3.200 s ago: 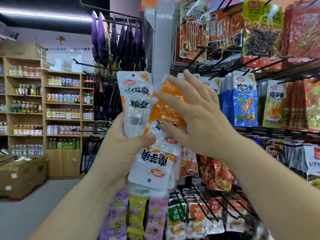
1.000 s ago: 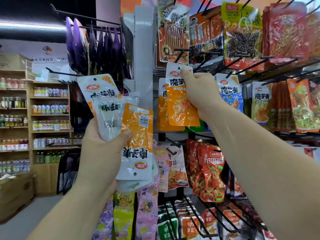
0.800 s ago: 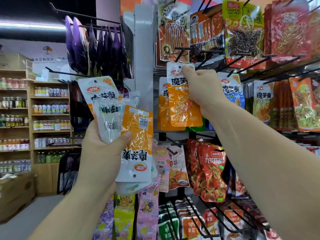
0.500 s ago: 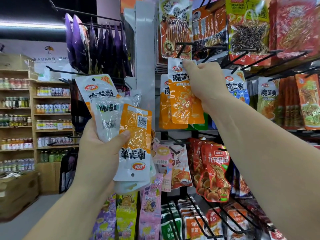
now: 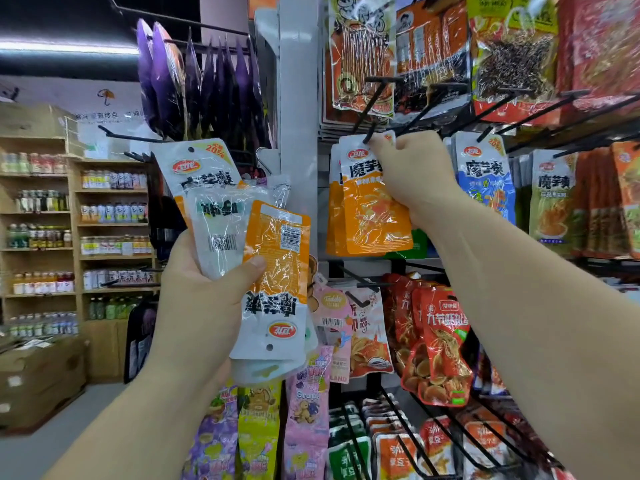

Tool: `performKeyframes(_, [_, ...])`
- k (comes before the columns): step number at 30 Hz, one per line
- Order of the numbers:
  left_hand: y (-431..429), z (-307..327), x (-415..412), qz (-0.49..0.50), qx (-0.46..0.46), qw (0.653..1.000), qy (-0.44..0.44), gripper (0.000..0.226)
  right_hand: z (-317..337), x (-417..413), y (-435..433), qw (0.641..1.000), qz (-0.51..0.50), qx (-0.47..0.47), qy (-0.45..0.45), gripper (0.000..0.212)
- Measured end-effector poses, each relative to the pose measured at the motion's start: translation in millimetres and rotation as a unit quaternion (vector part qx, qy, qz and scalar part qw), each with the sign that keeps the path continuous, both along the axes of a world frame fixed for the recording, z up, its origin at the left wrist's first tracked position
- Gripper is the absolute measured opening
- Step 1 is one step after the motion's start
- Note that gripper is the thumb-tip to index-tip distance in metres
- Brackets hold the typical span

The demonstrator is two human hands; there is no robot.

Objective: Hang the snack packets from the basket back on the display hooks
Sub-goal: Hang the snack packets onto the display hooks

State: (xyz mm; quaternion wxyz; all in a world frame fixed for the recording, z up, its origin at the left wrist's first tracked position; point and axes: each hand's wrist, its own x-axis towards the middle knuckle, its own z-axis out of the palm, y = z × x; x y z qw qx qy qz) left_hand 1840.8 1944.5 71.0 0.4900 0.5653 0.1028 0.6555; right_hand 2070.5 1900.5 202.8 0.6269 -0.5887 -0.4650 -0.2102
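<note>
My left hand (image 5: 204,299) grips a bunch of snack packets (image 5: 263,258), white and orange ones, some upside down, held up at centre left. My right hand (image 5: 412,168) pinches the white top of one orange packet (image 5: 370,216) and holds it against the tip of a black display hook (image 5: 369,133). More orange packets of the same kind hang just behind it on that hook. The basket is out of view.
Black hooks (image 5: 491,109) jut out of the rack toward me, above and right of my right hand. Blue, green and red packets (image 5: 481,181) hang to the right, more snack packs (image 5: 440,344) below. A white post (image 5: 298,98) splits the rack. Wooden drink shelves (image 5: 110,237) stand far left.
My right hand took one orange packet from the bunch and carried it up and right to the hook, nudging its top upward to the hook tip. My left hand stayed put.
</note>
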Motion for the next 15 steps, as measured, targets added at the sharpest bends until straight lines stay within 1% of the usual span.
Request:
performKeyframes(6, [3,0,1,-0.001,0.005,1.000,-0.001,0.046,-6,3,16,0.993,-0.101,-0.035,-0.043,0.059])
performKeyframes(11, [3,0,1,0.002,0.003,1.000,-0.002,0.045,-11,6,27,0.976,-0.201,-0.045,-0.075,0.054])
performKeyframes(15, [-2,0,-1,-0.004,0.001,1.000,0.000,0.044,-12,4,23,0.971,-0.202,-0.085,-0.096,0.056])
